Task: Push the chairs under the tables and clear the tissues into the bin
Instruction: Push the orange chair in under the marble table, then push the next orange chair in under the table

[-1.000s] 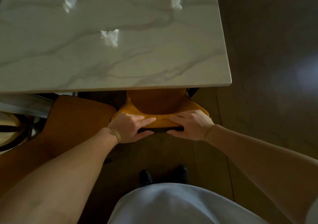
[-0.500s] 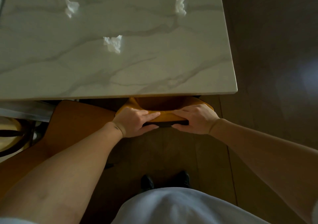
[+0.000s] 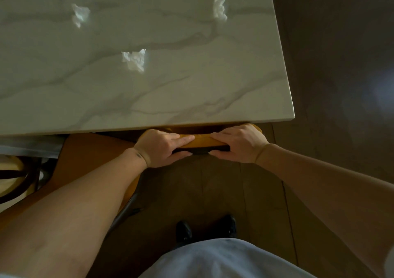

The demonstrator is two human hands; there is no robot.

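Mustard chair backrest (image 3: 201,142) sits at the marble table (image 3: 191,111) edge, seat hidden beneath; left hand (image 3: 163,148) and right hand (image 3: 238,144) clamp its top rail, fingers over and thumbs under, for a square push. Three tissues (image 3: 134,60) lie on the tabletop, uncollected

The chair (image 3: 201,142) stands at the near edge of the table (image 3: 213,107), its seat hidden under the top. Three tissues lie on the table: one far left (image 3: 80,14), one far right (image 3: 220,6), one (image 3: 134,59) nearer, between them. A second chair (image 3: 89,160) stands left of the first.
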